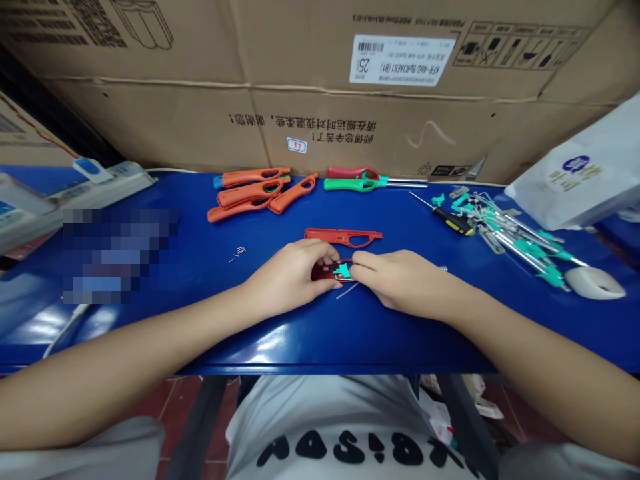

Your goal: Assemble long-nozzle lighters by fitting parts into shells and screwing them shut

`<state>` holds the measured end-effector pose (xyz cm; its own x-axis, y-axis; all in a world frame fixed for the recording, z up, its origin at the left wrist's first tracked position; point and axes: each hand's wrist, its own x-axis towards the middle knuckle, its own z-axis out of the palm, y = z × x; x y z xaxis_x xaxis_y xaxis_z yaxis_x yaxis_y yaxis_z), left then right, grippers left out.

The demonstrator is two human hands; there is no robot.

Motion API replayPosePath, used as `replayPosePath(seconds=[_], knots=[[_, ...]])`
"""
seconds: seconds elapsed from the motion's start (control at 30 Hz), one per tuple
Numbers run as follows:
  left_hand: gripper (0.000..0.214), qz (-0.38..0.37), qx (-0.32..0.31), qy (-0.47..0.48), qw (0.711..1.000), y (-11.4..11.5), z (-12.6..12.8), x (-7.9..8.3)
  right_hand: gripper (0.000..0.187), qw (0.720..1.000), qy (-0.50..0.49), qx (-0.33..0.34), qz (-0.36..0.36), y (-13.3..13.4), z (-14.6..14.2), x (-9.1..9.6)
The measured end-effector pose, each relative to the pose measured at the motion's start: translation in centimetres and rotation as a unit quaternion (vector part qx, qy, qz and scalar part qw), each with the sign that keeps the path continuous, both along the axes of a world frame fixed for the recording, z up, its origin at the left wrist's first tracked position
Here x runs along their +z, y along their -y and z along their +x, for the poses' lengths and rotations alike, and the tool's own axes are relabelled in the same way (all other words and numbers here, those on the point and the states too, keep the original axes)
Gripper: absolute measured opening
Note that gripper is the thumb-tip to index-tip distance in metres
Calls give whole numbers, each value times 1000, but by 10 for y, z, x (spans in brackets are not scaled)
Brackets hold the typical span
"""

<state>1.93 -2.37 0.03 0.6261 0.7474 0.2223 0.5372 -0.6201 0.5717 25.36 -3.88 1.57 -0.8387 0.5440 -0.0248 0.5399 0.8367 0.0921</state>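
My left hand (295, 270) is closed around the near end of a red lighter shell half (327, 274) low over the blue table. Inside that shell sits a teal plastic part (343, 270), gripped from the other side by the bent fingers of my right hand (387, 275); those fingertips partly hide it. A thin clear tube (346, 291) sticks out below. Just behind my hands lies a second red lighter shell half (345, 237), inner side up. A bit of metal rod (443, 268) shows past my right hand.
Orange lighter shells (250, 200) lie at the back left, with a green lighter (350, 184) and a red lighter (345, 172) beside them. Small screws (240, 251) lie left. A screwdriver (453, 221), metal lighter tubes (525, 250) and a white bag (580, 167) are right; cardboard (300, 67) stands behind.
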Motion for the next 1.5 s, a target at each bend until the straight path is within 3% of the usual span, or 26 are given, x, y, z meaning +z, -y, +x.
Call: replayPosePath(seconds=[0.33, 0.5, 0.7, 0.83, 1.23, 1.5], knots=[[29, 129, -73, -116, 982, 7, -5, 1, 17, 995, -35, -71, -64, 2, -5, 7], [32, 153, -125, -167, 966, 3, -9, 8, 19, 989, -70, -87, -100, -1, -3, 5], [35, 207, -118, -233, 943, 2, -10, 11, 19, 956, -216, -88, -177, -10, 7, 1], [35, 199, -111, -223, 948, 3, -10, 10, 7, 942, -235, -98, -216, -14, 10, 1], [34, 154, -132, -172, 964, -3, -11, 6, 24, 984, -120, -41, -125, -13, 11, -1], [33, 141, -127, -134, 973, -4, -10, 3, 20, 981, -140, -32, -127, -12, 12, 1]])
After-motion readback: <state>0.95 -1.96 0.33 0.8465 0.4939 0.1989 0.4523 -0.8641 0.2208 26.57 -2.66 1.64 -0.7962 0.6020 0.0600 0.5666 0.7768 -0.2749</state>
